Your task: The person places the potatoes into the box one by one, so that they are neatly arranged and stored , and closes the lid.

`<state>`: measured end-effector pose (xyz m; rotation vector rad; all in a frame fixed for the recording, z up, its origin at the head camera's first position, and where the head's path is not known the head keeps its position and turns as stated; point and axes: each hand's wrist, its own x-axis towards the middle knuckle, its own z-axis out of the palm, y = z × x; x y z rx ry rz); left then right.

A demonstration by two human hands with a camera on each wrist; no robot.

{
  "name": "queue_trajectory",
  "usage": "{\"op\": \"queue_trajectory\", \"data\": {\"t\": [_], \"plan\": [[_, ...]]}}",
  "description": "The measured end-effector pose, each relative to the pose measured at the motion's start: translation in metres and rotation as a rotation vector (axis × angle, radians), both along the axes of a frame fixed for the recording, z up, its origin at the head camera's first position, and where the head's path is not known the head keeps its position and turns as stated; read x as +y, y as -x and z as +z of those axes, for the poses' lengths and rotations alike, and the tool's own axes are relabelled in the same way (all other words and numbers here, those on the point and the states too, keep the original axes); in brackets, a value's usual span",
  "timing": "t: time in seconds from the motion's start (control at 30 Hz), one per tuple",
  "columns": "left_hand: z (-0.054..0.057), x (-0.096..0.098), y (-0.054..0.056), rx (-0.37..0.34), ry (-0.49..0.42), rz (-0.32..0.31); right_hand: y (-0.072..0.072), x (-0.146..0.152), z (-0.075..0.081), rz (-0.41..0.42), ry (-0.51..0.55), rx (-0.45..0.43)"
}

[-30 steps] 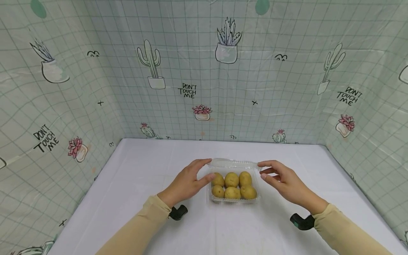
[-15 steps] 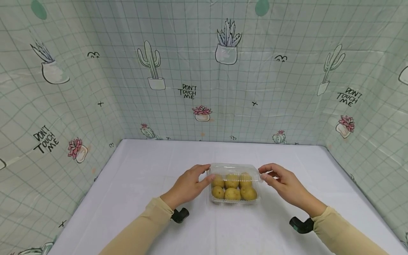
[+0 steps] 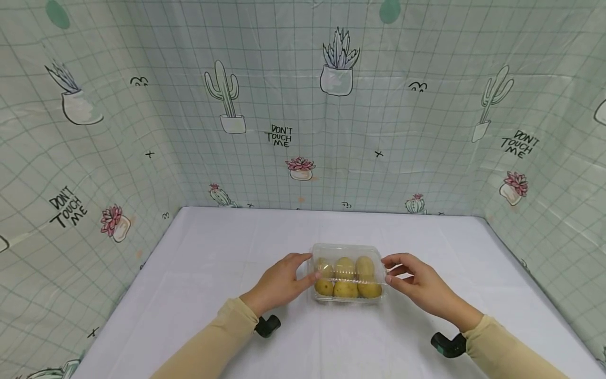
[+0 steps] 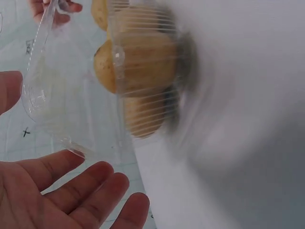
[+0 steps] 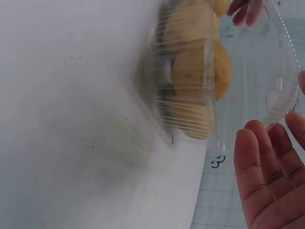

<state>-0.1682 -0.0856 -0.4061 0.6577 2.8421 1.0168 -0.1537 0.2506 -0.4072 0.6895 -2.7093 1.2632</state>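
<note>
A clear plastic clamshell box (image 3: 347,300) stands on the table with several yellow potatoes (image 3: 345,289) in it. Its hinged lid (image 4: 71,90) is tilted partway down over them, the front edge still raised above the base. At the left end of the lid, my left hand (image 3: 280,282) holds its rim with thumb and index finger; the other fingers are spread loosely. On the opposite end my right hand (image 3: 422,283) holds the lid the same way, fingertips at its edge, as the right wrist view shows. The potatoes are seen through the ribbed side wall (image 5: 190,76).
A white cloth covers the table (image 3: 227,237). Behind and at both sides hangs a grid-patterned curtain (image 3: 303,105) with cactus drawings. Black wrist mounts (image 3: 268,326) show below both sleeves.
The lid has swung forward and down from nearly upright to over the potatoes. Both hands have moved slightly lower and toward me with it. The box base has stayed in place.
</note>
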Motion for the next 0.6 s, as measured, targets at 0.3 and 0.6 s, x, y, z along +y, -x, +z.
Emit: {"op": "queue_trajectory", "data": {"t": [0.3, 0.6], "plan": [[-0.012, 0.0, -0.005, -0.028, -0.004, -0.023, -0.005, -0.001, -0.013, 0.018, 0.0, 0.002], [-0.024, -0.001, -0.006, -0.032, -0.041, -0.067, -0.006, -0.002, -0.023, -0.006, -0.019, -0.129]]}}
